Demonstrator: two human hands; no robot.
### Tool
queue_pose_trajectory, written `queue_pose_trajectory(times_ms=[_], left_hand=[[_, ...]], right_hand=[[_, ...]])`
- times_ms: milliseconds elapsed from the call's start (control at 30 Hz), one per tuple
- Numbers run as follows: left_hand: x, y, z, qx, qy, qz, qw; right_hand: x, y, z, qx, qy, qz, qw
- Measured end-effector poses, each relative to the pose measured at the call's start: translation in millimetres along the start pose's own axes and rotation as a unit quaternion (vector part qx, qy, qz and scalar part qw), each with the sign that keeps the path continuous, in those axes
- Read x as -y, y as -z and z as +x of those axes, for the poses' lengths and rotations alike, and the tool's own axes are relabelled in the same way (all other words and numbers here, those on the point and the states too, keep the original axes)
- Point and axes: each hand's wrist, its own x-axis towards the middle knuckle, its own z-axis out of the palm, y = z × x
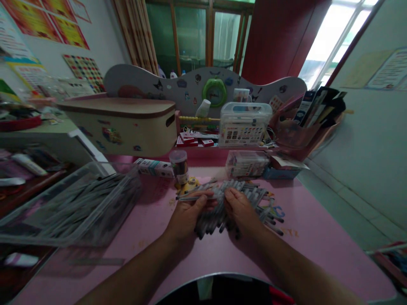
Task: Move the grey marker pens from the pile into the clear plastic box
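Observation:
A heap of grey, dark-tipped pens (211, 220) lies on the pink desk (159, 237) in front of me. My left hand (190, 214) is closed around a few of these pens, their ends sticking out to the left past the thumb. On the top of the heap, my right hand (240, 207) has its thumb and fingers pinched together on a pen; its fingertips partly hide what they grip. To the left, a clear plastic bin (95, 231) holds many more of the same slim pens (85, 203). Motion blurs part of the picture.
Behind the heap stand a clear cylindrical tub (179, 163), a yellow figure (188, 185), a long box (154, 167) and a clear case (246, 164). A lidded storage box (127, 127) and a handled case (244, 125) sit on the back shelf. A ruler-like strip (97, 262) lies front left.

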Motion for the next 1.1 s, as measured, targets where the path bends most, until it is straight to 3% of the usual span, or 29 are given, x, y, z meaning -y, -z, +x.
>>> queue_pose_trajectory(times_ms=[200, 433, 667, 833, 1000, 1100], left_hand=[[-0.6, 7.2, 13.8, -0.005, 0.016, -0.049, 0.999], [2.4, 9.3, 11.1, 0.004, 0.015, -0.025, 1.000], [-1.8, 6.7, 7.2, 0.001, 0.016, -0.028, 0.999], [-1.4, 7.4, 7.8, 0.002, 0.007, 0.004, 1.000], [-6.0, 3.6, 6.5, -0.011, 0.007, -0.014, 1.000], [-7.9, 2.4, 5.9, -0.009, 0.007, -0.012, 1.000]], right_hand=[[-1.6, -1.0, -3.4, 0.039, 0.065, 0.023, 0.997], [-0.8, 2.8, -2.0, 0.026, 0.026, -0.078, 0.996], [0.9, -4.3, -5.0, 0.035, -0.002, 0.086, 0.996], [2.8, -3.6, -3.7, 0.035, -0.003, 0.000, 0.999], [2.1, -2.5, -4.6, 0.048, -0.015, 0.081, 0.995], [0.1, -3.0, -3.6, 0.039, -0.023, 0.057, 0.997]])
